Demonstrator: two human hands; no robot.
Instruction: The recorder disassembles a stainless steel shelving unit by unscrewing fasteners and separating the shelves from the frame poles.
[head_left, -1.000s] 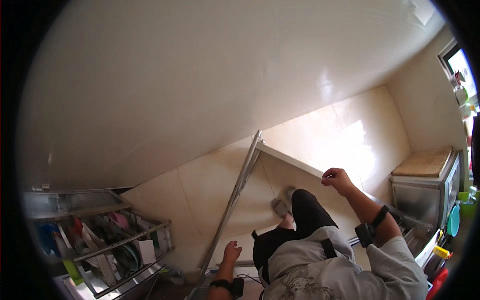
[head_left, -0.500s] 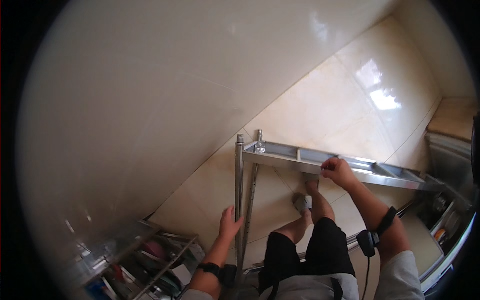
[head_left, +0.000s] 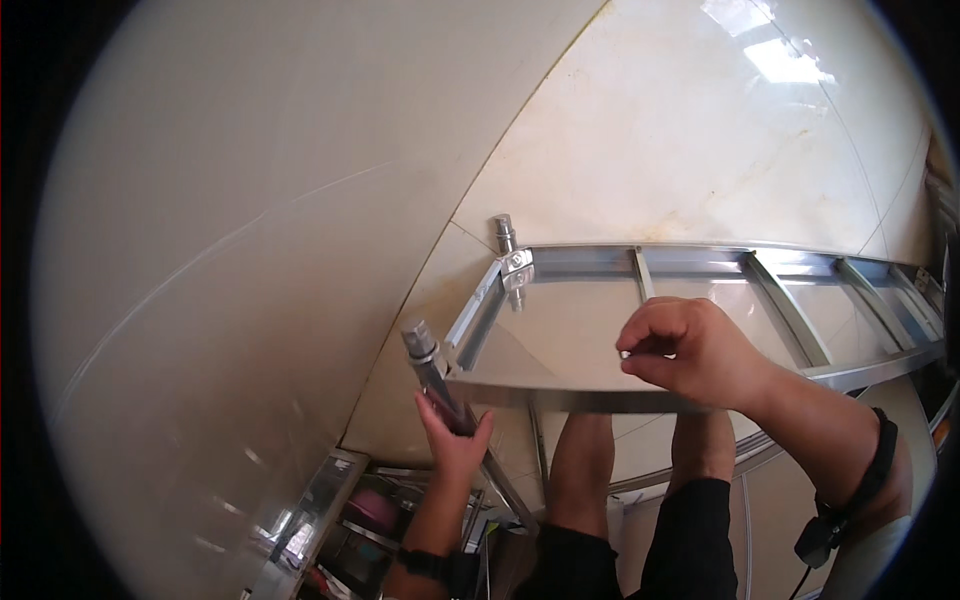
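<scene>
A metal shelf frame with several crossbars lies in front of me, upside down or on its side; I cannot tell which. At its near left corner stands a round metal leg, tilted, with a threaded-looking end piece on top. My left hand wraps round this leg just below the corner, fingers on one side and thumb on the other. Over the near rail hovers my right hand, thumb and forefinger pinched on a tiny thing too small to name. A shiny corner bracket joins the frame to the far left leg.
A large pale wall rises at the left, meeting a glossy tiled floor. A metal rack with household items, among them a pink object, stands at the lower left. My legs are close behind the near rail.
My left hand has closed round the near left leg. The frame appears larger and more from above as my view shifted. My right hand stays pinched above the near rail.
</scene>
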